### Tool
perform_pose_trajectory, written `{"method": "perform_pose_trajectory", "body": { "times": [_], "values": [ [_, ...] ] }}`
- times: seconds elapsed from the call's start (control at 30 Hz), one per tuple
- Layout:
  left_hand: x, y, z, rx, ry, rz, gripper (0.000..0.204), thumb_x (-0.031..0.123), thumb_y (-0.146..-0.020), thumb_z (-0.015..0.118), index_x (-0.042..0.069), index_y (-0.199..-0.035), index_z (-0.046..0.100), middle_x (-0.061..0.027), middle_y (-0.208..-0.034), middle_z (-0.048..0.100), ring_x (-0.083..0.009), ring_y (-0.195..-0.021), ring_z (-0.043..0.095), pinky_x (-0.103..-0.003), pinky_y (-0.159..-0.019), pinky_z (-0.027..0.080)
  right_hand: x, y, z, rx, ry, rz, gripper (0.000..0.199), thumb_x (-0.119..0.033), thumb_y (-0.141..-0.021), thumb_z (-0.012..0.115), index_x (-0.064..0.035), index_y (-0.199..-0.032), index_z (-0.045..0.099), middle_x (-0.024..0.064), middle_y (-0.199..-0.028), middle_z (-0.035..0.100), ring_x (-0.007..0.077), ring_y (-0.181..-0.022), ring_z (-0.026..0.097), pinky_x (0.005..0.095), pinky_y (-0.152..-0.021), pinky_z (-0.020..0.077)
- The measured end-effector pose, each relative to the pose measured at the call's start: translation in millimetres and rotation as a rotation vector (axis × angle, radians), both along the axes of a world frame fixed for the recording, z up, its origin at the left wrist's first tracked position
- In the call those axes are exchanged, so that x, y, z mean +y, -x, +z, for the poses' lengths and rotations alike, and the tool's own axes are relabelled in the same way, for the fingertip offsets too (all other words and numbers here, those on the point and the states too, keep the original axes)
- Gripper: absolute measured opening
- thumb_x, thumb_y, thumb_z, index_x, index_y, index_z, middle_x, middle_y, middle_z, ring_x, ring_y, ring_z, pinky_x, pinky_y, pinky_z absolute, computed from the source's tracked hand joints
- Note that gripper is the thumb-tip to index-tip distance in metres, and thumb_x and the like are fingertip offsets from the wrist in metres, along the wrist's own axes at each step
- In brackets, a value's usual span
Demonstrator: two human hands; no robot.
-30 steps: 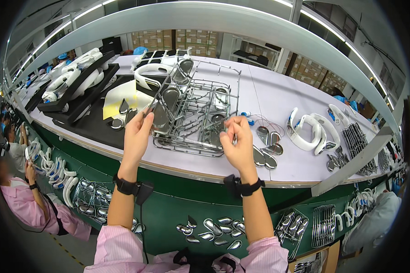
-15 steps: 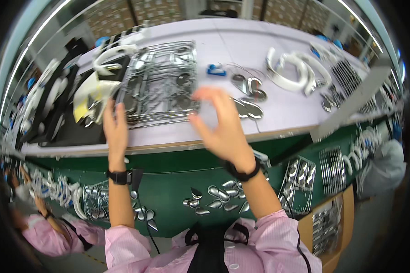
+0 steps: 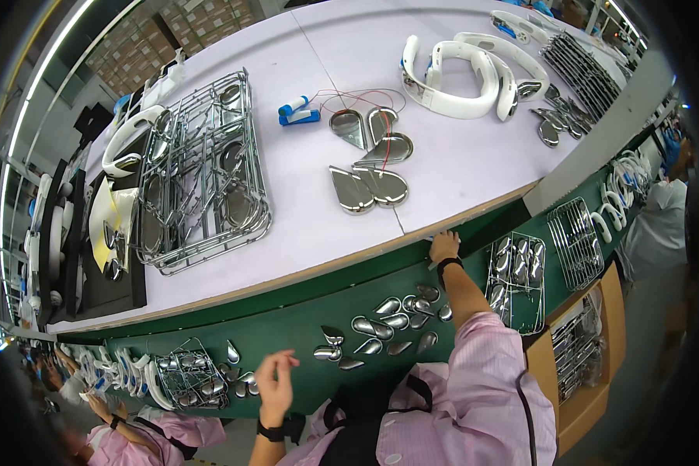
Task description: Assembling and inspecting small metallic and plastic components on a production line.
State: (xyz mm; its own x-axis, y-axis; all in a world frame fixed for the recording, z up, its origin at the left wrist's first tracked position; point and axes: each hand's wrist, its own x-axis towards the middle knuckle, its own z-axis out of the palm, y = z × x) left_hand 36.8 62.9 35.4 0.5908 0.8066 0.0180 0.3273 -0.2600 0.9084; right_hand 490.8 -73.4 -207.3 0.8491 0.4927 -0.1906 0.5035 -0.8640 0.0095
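My left hand (image 3: 275,384) is raised over the near edge of the green lower surface (image 3: 287,342), fingers loosely bent and nothing visible in them. At the front edge of the white upper table (image 3: 303,233), my right hand (image 3: 444,247) is closed around something mostly hidden; only a pale bit shows. Between the hands, several shiny drop-shaped metal pieces (image 3: 373,328) lie scattered on the green surface. A stack of wire racks (image 3: 210,167) bearing similar mirror-like pieces stands on the upper table at left. More drop-shaped shells (image 3: 369,189) lie mid-table, some beside red wires.
White U-shaped neckbands (image 3: 462,85) and dark stacked racks (image 3: 582,74) are at the far right, behind a grey post (image 3: 598,159). A blue-and-white clip-like item (image 3: 298,113) lies mid-table. A cardboard box (image 3: 579,365) stands at right; a co-worker's pink sleeve (image 3: 163,435) shows lower left.
My left hand has left the rack stack and dropped back toward my body. My right hand has moved from beside the stack, down and right to the table edge. The view has turned.
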Motion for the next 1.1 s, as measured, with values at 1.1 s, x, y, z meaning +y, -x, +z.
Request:
{"method": "perform_pose_trajectory", "body": {
  "times": [1.1],
  "values": [
    [-72.3,-2.7,-15.5,-0.500,1.053,0.066,0.029,0.031,-0.101,0.041,0.008,-0.120,0.041,-0.0143,-0.097,0.061,-0.0222,-0.078,0.065,-0.037,-0.066,0.057,-86.0,158.4,19.2,0.154,-0.228,0.357,0.053,-0.013,-0.067,0.077,-0.0046,-0.117,0.058,0.0134,-0.117,0.056,0.0312,-0.112,0.051,0.0384,-0.091,0.0478]
  ]
}}
